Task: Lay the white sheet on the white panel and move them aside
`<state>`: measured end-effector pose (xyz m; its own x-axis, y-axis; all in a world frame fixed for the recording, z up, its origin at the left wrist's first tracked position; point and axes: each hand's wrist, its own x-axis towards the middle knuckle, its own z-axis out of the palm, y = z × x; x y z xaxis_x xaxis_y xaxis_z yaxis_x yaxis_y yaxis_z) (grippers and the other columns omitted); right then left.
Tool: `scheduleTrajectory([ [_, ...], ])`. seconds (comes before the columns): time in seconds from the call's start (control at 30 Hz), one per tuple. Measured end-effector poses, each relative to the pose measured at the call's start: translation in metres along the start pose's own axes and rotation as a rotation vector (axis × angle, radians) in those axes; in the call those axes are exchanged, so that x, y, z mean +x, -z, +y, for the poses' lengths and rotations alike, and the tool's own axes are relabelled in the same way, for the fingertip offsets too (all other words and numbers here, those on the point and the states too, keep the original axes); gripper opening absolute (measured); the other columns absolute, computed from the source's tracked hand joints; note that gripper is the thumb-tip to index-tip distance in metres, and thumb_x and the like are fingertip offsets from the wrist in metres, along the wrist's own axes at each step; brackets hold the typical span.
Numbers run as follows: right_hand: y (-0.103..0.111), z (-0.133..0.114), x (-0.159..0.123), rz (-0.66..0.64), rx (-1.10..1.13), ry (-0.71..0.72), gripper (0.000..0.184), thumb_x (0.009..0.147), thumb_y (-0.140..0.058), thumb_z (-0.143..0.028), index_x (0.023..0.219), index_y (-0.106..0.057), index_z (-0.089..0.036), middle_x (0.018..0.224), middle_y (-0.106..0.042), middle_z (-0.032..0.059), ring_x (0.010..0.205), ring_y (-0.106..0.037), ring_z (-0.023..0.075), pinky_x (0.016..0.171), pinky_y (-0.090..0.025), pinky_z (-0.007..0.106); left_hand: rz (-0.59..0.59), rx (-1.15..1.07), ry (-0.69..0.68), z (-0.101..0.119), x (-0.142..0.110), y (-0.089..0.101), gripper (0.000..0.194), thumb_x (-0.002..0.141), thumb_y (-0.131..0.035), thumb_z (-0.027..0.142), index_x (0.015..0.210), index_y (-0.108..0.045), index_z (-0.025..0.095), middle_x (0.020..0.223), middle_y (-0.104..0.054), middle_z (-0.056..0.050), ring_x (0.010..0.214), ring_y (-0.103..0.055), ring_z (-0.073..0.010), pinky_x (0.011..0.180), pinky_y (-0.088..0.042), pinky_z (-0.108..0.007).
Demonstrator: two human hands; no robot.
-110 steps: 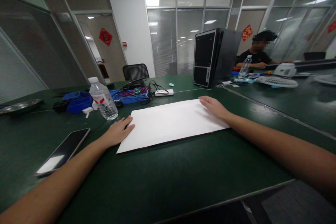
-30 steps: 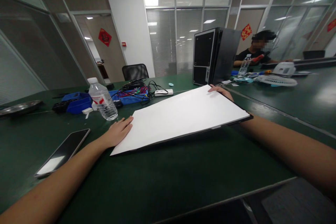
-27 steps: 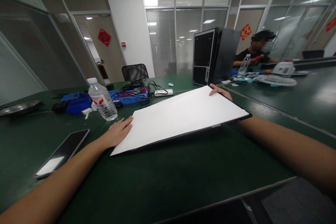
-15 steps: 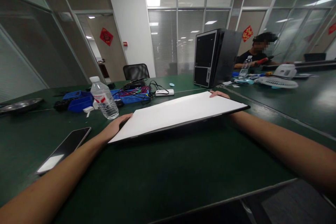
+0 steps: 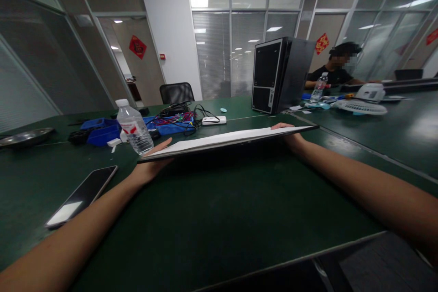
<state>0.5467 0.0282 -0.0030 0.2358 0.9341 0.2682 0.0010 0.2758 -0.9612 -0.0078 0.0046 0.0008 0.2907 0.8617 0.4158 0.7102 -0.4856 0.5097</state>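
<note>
A thin flat panel (image 5: 226, 138) with a white upper face and a dark edge is held up above the green table (image 5: 219, 219), seen nearly edge-on. My left hand (image 5: 153, 164) grips its left end, thumb on top and the other fingers mostly hidden beneath. At the far right part of the panel, my right hand (image 5: 289, 134) clasps it, thumb over the white face and the rest of the fingers underneath. Just beyond my left hand stands a water bottle (image 5: 134, 127). A phone (image 5: 82, 197) lies left of my left forearm.
Blue trays (image 5: 174, 125) with tangled cables sit behind the bottle. A black computer tower (image 5: 282, 75) stands at the back. Farther right are a second bottle (image 5: 319, 87), a white fan (image 5: 362, 106) and a seated person (image 5: 330, 73). A metal dish (image 5: 27, 138) rests at far left.
The panel's near edge has been raised, mostly at the left, so less of its white face shows. Both hands tilted with it. The red item near the seated person's hand is now mostly hidden.
</note>
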Motion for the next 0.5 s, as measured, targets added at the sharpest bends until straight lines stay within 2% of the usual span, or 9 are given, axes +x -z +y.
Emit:
scheduleTrajectory([
  [0.17,0.001,0.001,0.001,-0.01,-0.02,-0.011,0.013,0.069,-0.078,-0.033,0.072,-0.07,-0.023,0.075,-0.073,0.0044,0.072,-0.067,0.0217,0.076,-0.058,0.037,0.026,-0.02,-0.086,0.002,-0.001,0.003,0.076,0.096,-0.044,0.078,0.137,-0.069,0.019,0.156,-0.063,-0.013,0.143,-0.058,-0.0357,0.125,-0.041,-0.054],
  [0.27,0.002,0.001,0.001,-0.022,-0.024,-0.019,0.014,0.07,-0.078,-0.034,0.073,-0.07,-0.022,0.075,-0.074,0.0047,0.072,-0.068,0.0215,0.077,-0.059,0.038,0.03,-0.002,-0.087,0.005,-0.002,0.006,0.068,0.099,-0.044,0.071,0.133,-0.072,0.02,0.15,-0.067,-0.011,0.139,-0.061,-0.0342,0.125,-0.041,-0.052],
  [0.43,0.002,0.005,0.001,-0.043,-0.043,-0.026,0.017,0.069,-0.078,-0.036,0.077,-0.072,-0.021,0.079,-0.075,0.0057,0.075,-0.068,0.0219,0.079,-0.06,0.038,0.033,0.018,-0.087,0.01,-0.001,0.008,0.069,0.096,-0.043,0.074,0.13,-0.075,0.024,0.143,-0.073,-0.008,0.132,-0.065,-0.0349,0.121,-0.046,-0.051],
  [0.5,0.002,0.006,0.003,-0.005,-0.053,-0.003,0.02,0.07,-0.078,-0.038,0.08,-0.072,-0.022,0.082,-0.075,0.0056,0.078,-0.068,0.0226,0.079,-0.06,0.038,0.034,0.023,-0.078,0.014,-0.001,0.008,0.069,0.097,-0.043,0.075,0.13,-0.075,0.023,0.141,-0.074,-0.008,0.131,-0.066,-0.0346,0.118,-0.047,-0.05],
])
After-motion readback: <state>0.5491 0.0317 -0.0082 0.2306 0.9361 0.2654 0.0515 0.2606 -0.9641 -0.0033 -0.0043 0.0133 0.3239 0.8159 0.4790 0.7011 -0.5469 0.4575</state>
